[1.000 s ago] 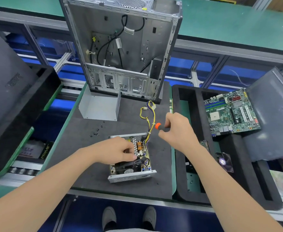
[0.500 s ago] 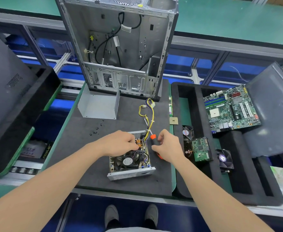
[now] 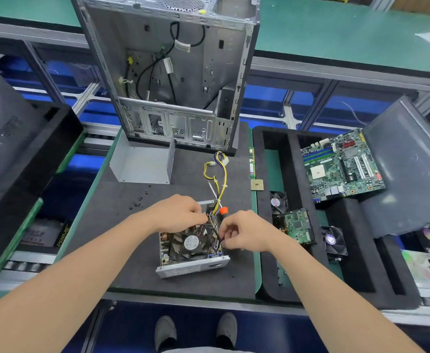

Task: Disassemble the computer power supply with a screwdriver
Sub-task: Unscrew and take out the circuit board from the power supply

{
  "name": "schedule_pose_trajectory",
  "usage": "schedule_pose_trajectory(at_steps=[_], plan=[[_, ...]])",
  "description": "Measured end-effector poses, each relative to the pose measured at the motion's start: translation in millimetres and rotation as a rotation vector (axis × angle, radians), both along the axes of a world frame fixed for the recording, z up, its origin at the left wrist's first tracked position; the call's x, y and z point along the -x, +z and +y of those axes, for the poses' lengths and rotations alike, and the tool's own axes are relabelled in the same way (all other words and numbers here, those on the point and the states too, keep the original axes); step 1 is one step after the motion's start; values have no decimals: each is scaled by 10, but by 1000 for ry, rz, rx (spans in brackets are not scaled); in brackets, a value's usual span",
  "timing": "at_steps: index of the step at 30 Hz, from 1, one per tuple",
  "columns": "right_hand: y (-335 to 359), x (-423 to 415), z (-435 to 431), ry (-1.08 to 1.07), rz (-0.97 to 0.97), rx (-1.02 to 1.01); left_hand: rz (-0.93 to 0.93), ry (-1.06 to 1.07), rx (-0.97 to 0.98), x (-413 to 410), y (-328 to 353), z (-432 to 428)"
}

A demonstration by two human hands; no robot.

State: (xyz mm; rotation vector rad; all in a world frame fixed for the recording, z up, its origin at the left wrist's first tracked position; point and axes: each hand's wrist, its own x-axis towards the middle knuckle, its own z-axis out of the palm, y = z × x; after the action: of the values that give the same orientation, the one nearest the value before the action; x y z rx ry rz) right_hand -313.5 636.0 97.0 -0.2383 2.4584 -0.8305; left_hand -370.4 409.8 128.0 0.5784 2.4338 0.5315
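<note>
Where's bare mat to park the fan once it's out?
Free: mat left of the power supply, nearer than the loose screws; the strip between supply and near edge; the gap between metal cover and cable bundle. Crowded: supply's far end, with left hand, right hand, screwdriver.

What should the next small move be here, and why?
Probably lift the fan clear of the power supply. The unit's insides are exposed and the screwdriver shows between the hands. The left hand is on the unit's far end, and the right hand has its fingers curled at the fan's right edge; what they grip is hidden.
</note>
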Motion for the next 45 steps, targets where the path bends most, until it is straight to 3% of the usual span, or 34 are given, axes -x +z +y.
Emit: schedule_pose_trajectory(at_steps=[13, 19, 28, 45], plan=[[-83, -25, -291, 78, 82, -335, -26, -124, -113, 63, -28, -75], [-67, 50, -358, 172, 37, -417, 11, -72, -186, -9, -144, -126], [-1, 75, -329, 192, -58, -356, 21, -92, -201, -28, -202, -166], [-8, 88, -283, 180, -48, -289, 35, -117, -147, 2, -236, -169]])
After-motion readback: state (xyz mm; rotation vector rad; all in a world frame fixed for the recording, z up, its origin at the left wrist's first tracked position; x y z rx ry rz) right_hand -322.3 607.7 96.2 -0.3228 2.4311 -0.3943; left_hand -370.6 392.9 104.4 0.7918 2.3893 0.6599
